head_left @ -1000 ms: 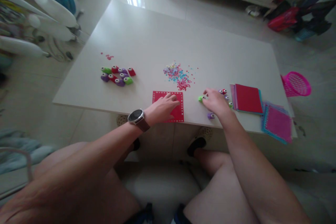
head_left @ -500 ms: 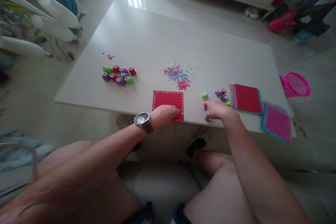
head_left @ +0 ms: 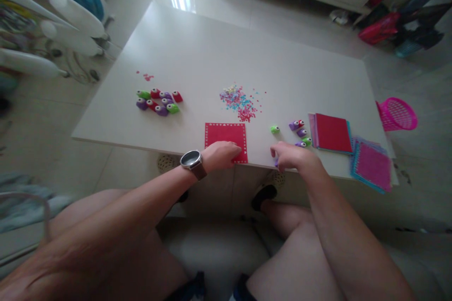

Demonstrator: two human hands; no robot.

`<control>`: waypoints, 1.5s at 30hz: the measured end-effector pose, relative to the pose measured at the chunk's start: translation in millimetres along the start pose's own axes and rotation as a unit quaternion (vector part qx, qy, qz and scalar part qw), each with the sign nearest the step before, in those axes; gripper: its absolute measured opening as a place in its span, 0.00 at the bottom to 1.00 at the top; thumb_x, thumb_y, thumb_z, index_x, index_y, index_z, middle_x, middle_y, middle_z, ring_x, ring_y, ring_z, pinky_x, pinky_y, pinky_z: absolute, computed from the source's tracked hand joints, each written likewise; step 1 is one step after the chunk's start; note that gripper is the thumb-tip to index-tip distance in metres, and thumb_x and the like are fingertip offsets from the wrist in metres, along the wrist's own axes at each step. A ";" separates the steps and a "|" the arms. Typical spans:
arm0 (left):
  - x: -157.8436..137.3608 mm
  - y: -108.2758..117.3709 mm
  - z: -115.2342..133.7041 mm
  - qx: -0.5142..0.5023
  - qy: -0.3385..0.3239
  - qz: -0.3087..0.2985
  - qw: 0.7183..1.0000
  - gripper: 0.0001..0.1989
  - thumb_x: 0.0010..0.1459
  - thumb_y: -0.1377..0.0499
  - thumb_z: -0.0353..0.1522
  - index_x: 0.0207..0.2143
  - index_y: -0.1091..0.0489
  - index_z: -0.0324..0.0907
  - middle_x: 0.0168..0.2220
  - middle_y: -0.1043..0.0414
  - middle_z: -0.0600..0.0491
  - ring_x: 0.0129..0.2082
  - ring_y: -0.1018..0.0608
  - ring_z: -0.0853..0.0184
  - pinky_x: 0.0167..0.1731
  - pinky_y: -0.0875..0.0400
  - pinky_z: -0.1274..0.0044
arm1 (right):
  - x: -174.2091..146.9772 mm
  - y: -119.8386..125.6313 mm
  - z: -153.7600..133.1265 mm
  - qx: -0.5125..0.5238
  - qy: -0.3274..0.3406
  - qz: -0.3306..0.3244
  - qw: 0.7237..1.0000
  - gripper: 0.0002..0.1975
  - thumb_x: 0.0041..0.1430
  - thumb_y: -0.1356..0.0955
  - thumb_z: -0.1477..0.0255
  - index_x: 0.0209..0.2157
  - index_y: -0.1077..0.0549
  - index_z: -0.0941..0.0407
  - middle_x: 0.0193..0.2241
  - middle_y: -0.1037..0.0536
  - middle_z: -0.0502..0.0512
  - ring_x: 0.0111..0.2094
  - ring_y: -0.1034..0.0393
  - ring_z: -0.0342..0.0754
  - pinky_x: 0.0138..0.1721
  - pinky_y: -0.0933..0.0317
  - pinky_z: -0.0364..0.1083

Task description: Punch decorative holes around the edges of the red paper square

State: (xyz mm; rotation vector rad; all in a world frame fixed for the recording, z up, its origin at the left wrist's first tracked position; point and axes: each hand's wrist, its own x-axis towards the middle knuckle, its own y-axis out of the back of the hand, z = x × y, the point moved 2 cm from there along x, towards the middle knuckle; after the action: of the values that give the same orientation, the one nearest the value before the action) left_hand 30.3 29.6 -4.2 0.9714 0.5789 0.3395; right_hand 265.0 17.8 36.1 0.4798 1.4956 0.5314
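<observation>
A square sheet of red paper [head_left: 221, 132] lies at the table's front edge, small shapes punched along its borders. Across its lower part rests my left hand [head_left: 222, 154], with a wristwatch [head_left: 191, 159] on the wrist; its closed fingers press on the paper, their tips partly hidden. To the right, my right hand [head_left: 287, 154] has thumb and fingers closed around a small purple craft punch [head_left: 277, 163], mostly covered, at the edge. Beyond that hand sits a green craft punch [head_left: 275, 130]. Several purple, red and green craft punches [head_left: 301, 132] stand beside it.
Punched-out confetti [head_left: 240, 103] is scattered mid-table. More craft punches [head_left: 158, 102] cluster at left, near a few pink confetti bits [head_left: 148, 77]. A stack of coloured paper [head_left: 334, 132] and punched sheets [head_left: 372, 164] lie right. A pink basket [head_left: 398, 114] stands beyond the table.
My right hand has shifted slightly left and toward the front edge, the purple craft punch moving with it. Another purple punch behind it has come into view. My left hand stays on the paper.
</observation>
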 end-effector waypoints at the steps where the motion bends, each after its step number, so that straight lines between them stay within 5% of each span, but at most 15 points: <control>1: -0.1 -0.2 0.3 0.002 0.000 0.001 1.000 0.09 0.60 0.41 0.28 0.39 0.21 0.42 0.42 0.18 0.46 0.40 0.18 0.60 0.39 0.28 0.71 | 1.3 -1.5 -0.4 -0.001 0.005 0.002 1.000 0.23 0.46 0.22 0.86 0.45 0.21 0.59 0.47 0.20 0.61 0.41 0.23 0.54 0.32 0.38 0.45; 8: -0.4 -1.1 1.5 0.008 -0.003 0.007 1.000 0.08 0.59 0.41 0.28 0.37 0.21 0.42 0.42 0.18 0.46 0.40 0.17 0.60 0.37 0.28 0.72 | 8.2 7.6 -8.5 0.048 0.076 0.074 0.993 0.17 0.57 0.31 0.88 0.45 0.21 0.59 0.44 0.18 0.60 0.44 0.24 0.51 0.40 0.37 0.43; 16: 1.9 -0.7 -0.8 -0.005 -0.003 0.006 1.000 0.10 0.60 0.42 0.29 0.41 0.20 0.42 0.43 0.16 0.45 0.42 0.16 0.58 0.39 0.26 0.73 | 22.4 11.1 -17.2 0.112 0.168 0.129 0.971 0.06 0.64 0.28 0.79 0.43 0.22 0.59 0.45 0.20 0.60 0.41 0.25 0.50 0.43 0.35 0.43; 21: 2.7 -3.7 -1.2 0.001 -0.006 0.016 1.000 0.10 0.61 0.42 0.30 0.40 0.20 0.42 0.43 0.16 0.45 0.42 0.16 0.58 0.39 0.27 0.72 | 24.2 7.1 -21.7 0.102 0.224 0.132 0.960 0.20 0.55 0.28 0.87 0.49 0.21 0.57 0.52 0.23 0.60 0.47 0.25 0.50 0.48 0.35 0.41; 28: 2.4 -6.6 -1.3 -0.002 -0.017 0.026 1.000 0.09 0.61 0.41 0.28 0.39 0.21 0.43 0.42 0.16 0.46 0.40 0.17 0.60 0.37 0.29 0.73 | 19.6 4.1 -29.1 0.116 0.194 0.106 0.968 0.07 0.62 0.29 0.84 0.39 0.22 0.59 0.39 0.19 0.58 0.38 0.26 0.48 0.39 0.38 0.42; 33: 2.5 -6.6 -2.6 -0.005 -0.016 0.020 1.000 0.08 0.61 0.41 0.28 0.38 0.21 0.42 0.42 0.17 0.45 0.41 0.17 0.60 0.36 0.30 0.73 | 22.6 0.1 -30.8 0.145 0.196 0.092 0.965 0.12 0.58 0.26 0.84 0.43 0.23 0.58 0.37 0.19 0.55 0.36 0.26 0.47 0.36 0.39 0.41; 45: 2.9 -4.3 -2.1 -0.007 -0.011 0.013 1.000 0.08 0.61 0.41 0.28 0.38 0.20 0.42 0.42 0.16 0.45 0.40 0.18 0.61 0.36 0.31 0.74 | 21.6 3.2 -34.6 0.108 0.205 0.094 0.968 0.06 0.60 0.28 0.81 0.33 0.27 0.57 0.32 0.22 0.52 0.32 0.32 0.46 0.32 0.44 0.43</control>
State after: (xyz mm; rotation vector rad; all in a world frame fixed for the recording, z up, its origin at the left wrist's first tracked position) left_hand 31.4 30.2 -9.7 0.9695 0.5435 0.3540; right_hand 230.4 32.5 19.9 0.7187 1.9295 0.6467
